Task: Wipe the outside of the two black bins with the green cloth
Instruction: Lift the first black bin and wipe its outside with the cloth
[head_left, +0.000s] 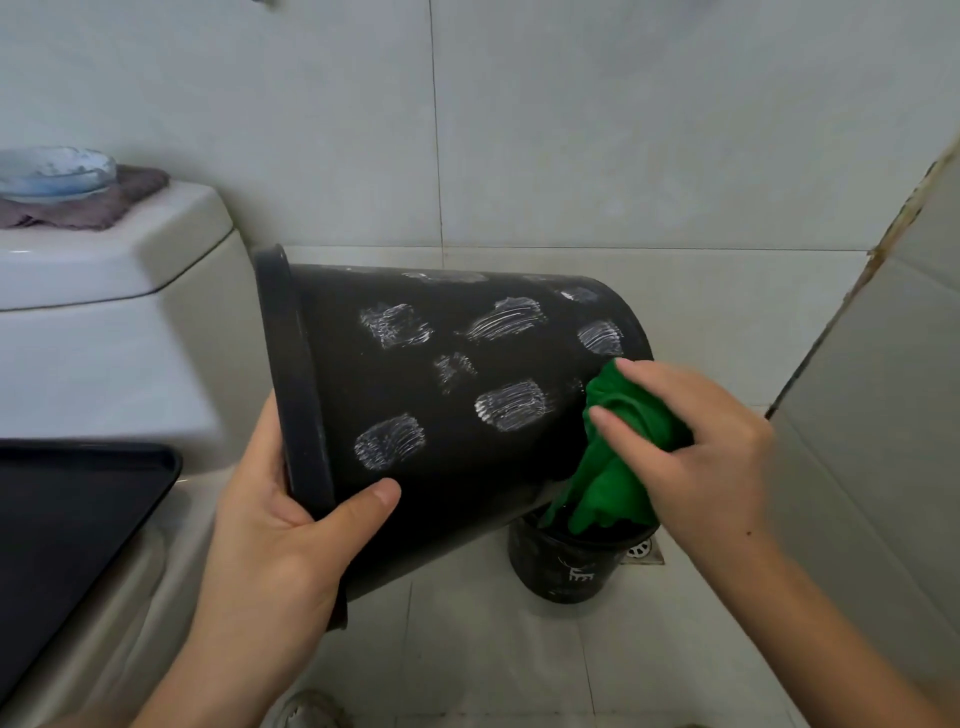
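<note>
While left fingers (382, 499) grip tipped bin (447, 395), right fingers (623, 431) pinching green cloth (608, 483).

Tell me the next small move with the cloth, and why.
Probably sweep the green cloth leftward along the held bin's side toward its rim. The right hand presses the cloth near the bin's base, the left hand grips the rim with the bin tilted sideways, and white smears are scattered over the wall between them.

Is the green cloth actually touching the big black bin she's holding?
Touching. The head view shows the right hand pressing the green cloth against the tilted bin near its base.
</note>
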